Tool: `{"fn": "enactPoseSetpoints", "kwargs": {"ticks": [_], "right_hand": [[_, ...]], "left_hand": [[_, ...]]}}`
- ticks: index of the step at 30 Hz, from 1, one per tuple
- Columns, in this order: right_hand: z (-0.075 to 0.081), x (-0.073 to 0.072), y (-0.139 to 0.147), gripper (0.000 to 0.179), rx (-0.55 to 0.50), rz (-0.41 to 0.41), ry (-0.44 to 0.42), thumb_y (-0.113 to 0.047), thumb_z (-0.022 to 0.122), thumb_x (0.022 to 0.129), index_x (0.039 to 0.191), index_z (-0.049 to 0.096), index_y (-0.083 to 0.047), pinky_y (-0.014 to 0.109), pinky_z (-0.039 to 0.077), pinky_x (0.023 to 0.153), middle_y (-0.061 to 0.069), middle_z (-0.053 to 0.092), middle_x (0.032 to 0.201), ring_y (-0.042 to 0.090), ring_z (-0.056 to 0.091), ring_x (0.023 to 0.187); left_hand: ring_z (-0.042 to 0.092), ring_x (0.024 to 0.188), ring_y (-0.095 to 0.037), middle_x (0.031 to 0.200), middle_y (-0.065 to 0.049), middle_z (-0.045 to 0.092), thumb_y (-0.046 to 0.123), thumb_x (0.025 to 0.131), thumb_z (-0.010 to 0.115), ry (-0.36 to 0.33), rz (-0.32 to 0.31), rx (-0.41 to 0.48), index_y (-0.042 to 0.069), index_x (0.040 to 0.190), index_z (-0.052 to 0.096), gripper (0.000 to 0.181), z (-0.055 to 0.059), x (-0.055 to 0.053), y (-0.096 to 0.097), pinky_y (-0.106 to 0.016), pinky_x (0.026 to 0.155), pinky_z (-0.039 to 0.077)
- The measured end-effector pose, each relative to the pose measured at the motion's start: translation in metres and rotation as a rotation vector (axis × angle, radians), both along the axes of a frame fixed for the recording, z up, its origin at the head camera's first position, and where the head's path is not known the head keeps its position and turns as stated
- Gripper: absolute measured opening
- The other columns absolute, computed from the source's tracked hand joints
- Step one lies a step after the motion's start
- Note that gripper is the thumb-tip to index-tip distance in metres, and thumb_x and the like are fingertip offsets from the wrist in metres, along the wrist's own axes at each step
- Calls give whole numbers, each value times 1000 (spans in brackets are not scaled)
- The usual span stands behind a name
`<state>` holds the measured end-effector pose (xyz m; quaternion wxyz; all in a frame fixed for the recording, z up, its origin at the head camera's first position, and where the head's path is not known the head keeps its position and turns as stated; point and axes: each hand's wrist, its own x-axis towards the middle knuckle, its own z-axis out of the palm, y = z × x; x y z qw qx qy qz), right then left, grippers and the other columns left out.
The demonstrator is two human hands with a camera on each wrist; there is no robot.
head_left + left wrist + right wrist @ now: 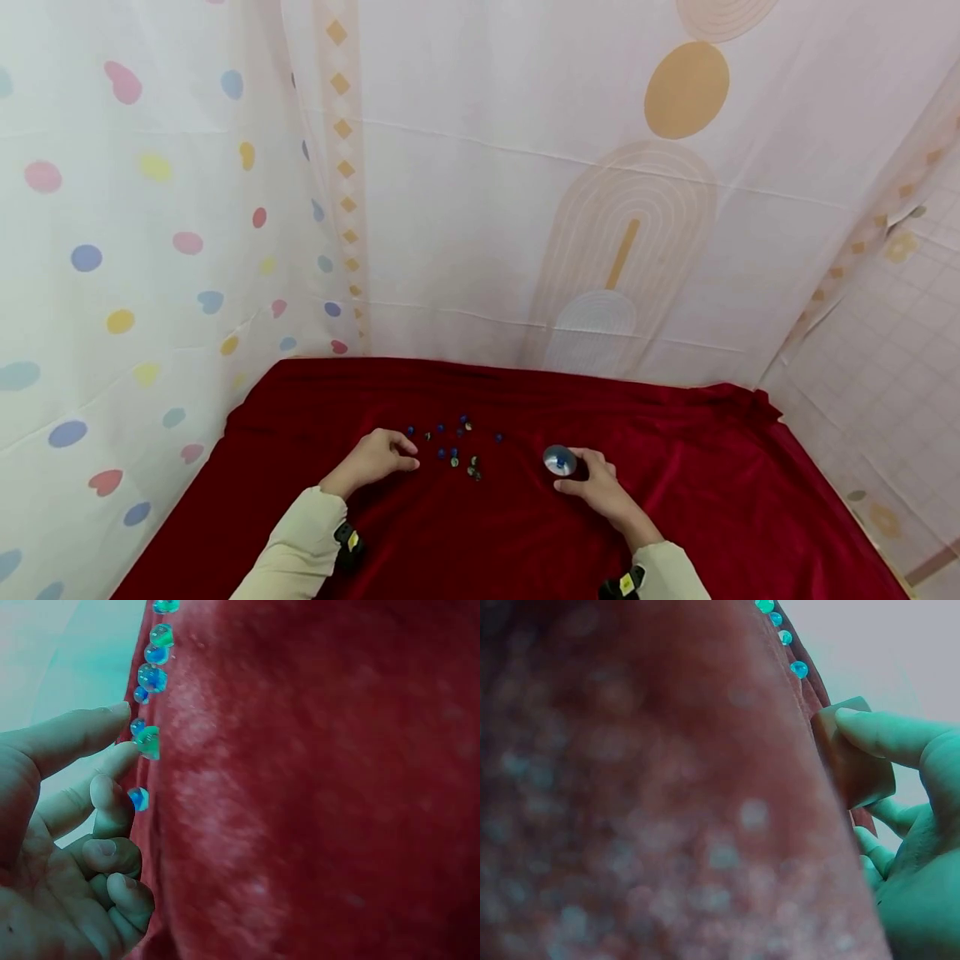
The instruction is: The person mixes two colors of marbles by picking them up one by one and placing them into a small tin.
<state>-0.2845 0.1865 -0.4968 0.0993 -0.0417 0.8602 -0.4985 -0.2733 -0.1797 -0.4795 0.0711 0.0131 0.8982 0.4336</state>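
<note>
My right hand (606, 492) holds a small silvery metal cup (553, 470), thumb on one side and fingers on the other. Its mouth faces up in the head view, and a blue marble shows inside. The right wrist view catches the cup (855, 761) from the side, at the cloth. Glass marbles (454, 462), some blue and some greenish-yellow, lie scattered between the hands. At their left is my left hand (372, 460), thumb and index finger apart with nothing seen between them. Its other fingers curl loosely in the left wrist view, close to a green marble (148, 743).
A dark red velvety cloth (465, 550) covers the table, with folds along its far edge. Behind it hangs a pale patterned curtain (465, 233), and a dotted curtain (172, 292) hangs at the left. One blue marble (498, 437) lies apart, toward the cup.
</note>
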Motion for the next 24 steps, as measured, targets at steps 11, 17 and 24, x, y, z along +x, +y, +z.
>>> {"fn": "enactPoseSetpoints", "kwargs": {"ticks": [11,17,24], "right_hand": [[-4,-2,0,57,-4,-8,26,-17,78,78,128,54,-4,61,23,102,21,38,140,39,21,126],[-6,-1,-2,57,-16,-11,33,-17,78,78,128,53,-4,61,23,102,21,38,140,39,22,125],[-6,0,-2,56,-10,-15,44,-17,78,78,127,54,-4,61,23,102,21,39,140,38,22,125]], "left_hand": [[49,63,-14,70,-3,60,16,80,75,12,0,30,5,94,71,18,-13,3,-4,-27,63,42],[51,63,-13,71,-1,64,14,80,76,34,-32,32,5,94,71,18,-16,2,-6,-28,63,43],[52,64,-14,73,-1,66,13,79,77,36,-25,26,5,92,70,17,-14,2,-4,-28,63,43]]}}
